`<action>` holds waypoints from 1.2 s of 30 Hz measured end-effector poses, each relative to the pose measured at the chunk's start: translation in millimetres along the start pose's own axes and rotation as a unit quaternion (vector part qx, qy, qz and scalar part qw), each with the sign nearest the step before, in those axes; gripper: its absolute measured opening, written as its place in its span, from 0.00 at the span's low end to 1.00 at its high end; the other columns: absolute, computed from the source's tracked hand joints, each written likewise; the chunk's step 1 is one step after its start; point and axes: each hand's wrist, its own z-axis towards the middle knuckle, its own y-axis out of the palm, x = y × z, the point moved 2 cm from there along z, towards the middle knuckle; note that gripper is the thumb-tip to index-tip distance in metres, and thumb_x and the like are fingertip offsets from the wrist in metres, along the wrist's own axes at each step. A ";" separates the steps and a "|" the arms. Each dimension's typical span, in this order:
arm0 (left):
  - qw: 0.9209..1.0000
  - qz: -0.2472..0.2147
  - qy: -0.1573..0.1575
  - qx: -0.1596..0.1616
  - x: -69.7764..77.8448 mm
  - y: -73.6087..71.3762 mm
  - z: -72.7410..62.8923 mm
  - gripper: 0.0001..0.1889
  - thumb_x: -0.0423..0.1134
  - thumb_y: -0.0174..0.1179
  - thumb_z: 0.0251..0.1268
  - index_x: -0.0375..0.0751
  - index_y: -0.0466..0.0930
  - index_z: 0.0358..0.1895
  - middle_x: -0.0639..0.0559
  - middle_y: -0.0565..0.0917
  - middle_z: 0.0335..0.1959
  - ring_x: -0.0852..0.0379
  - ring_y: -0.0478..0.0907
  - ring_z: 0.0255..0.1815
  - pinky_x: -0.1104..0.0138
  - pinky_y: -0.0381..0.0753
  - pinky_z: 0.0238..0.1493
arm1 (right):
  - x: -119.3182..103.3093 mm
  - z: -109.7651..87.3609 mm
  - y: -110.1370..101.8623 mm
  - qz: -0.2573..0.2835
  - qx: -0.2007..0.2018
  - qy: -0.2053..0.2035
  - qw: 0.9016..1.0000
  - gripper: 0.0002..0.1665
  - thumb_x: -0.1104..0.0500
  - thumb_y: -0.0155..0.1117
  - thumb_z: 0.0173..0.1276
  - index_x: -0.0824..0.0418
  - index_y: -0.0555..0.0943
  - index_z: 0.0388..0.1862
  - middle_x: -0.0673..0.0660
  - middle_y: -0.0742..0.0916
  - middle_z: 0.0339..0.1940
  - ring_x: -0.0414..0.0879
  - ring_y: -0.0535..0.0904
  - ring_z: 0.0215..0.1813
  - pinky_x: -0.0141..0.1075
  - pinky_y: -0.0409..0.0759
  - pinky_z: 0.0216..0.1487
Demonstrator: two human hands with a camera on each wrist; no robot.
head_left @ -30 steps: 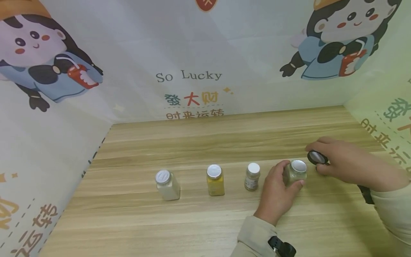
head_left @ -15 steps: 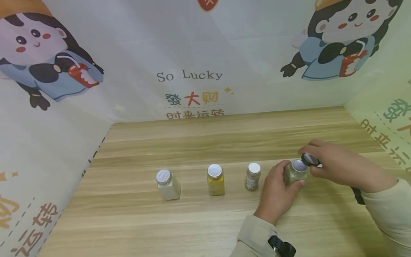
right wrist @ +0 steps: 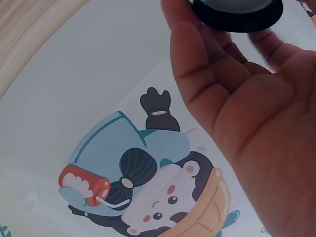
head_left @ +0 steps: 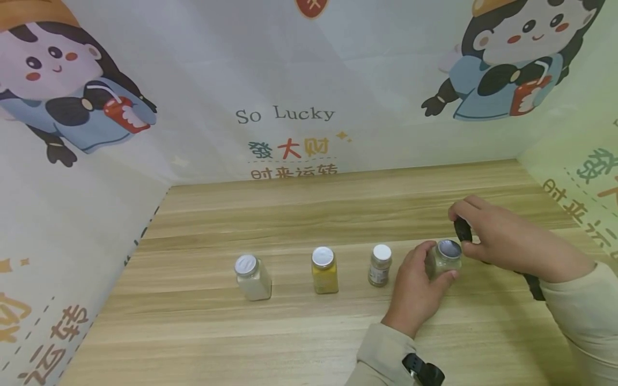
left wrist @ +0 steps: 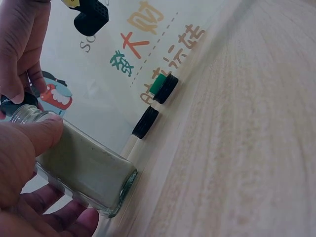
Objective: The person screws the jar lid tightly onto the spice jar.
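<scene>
My left hand (head_left: pixel 419 289) grips an upright clear glass jar (head_left: pixel 446 264) at the right of the table, with fingers and thumb around its sides. Pale contents fill most of it in the left wrist view, and its threaded neck (left wrist: pixel 27 113) shows bare. A silvery disc covers the mouth in the head view. Just behind and right of that mouth, my right hand (head_left: pixel 512 238) pinches a black lid (head_left: pixel 462 229), tipped on edge. The right wrist view shows the lid's pale inside (right wrist: pixel 236 5) and black rim.
Leftward stand a small white-topped bottle (head_left: pixel 379 271), a jar with yellow contents (head_left: pixel 325 280) and a jar with whitish contents (head_left: pixel 256 284). Two black lids (left wrist: pixel 145 122) lie beyond the held jar, one beside a green piece (left wrist: pixel 157 84). Printed cloth walls (head_left: pixel 203 64) border the wooden table (head_left: pixel 241 343).
The right hand has brought the lid leftward to the jar's mouth, then tilted it up on edge so its underside turns from the head view. The left hand and jar have stayed in place.
</scene>
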 end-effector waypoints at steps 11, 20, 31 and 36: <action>1.000 0.003 0.000 -0.003 -0.1 -0.6 1.8 0.28 0.45 0.69 0.63 0.50 0.73 0.65 0.58 0.76 0.59 0.62 0.72 0.61 0.65 0.73 0.61 | -1.8 3.4 0.3 -0.004 0.073 -0.048 0.996 0.17 0.63 0.77 0.53 0.55 0.76 0.35 0.45 0.76 0.34 0.37 0.71 0.31 0.34 0.74 0.29; 1.000 0.004 0.006 0.002 0.8 -1.3 2.5 0.27 0.45 0.70 0.63 0.50 0.73 0.64 0.58 0.77 0.58 0.62 0.72 0.60 0.65 0.72 0.61 | -2.9 1.5 4.9 0.007 0.064 -0.058 0.996 0.20 0.64 0.77 0.54 0.50 0.71 0.27 0.41 0.70 0.27 0.33 0.65 0.27 0.29 0.66 0.26; 1.000 0.002 0.000 0.001 0.7 -1.5 1.2 0.27 0.45 0.70 0.62 0.50 0.74 0.64 0.58 0.77 0.58 0.62 0.73 0.60 0.64 0.72 0.62 | -6.3 -0.1 10.0 0.024 -0.004 -0.034 0.999 0.16 0.67 0.70 0.57 0.57 0.81 0.44 0.47 0.81 0.40 0.38 0.75 0.37 0.37 0.79 0.35; 1.000 0.006 0.002 -0.002 -0.1 -0.5 -0.1 0.27 0.45 0.70 0.63 0.51 0.74 0.64 0.59 0.77 0.58 0.62 0.73 0.60 0.63 0.73 0.61 | -8.7 -3.0 10.7 0.025 -0.010 -0.044 0.999 0.20 0.69 0.70 0.56 0.58 0.82 0.48 0.49 0.82 0.45 0.39 0.76 0.39 0.38 0.79 0.37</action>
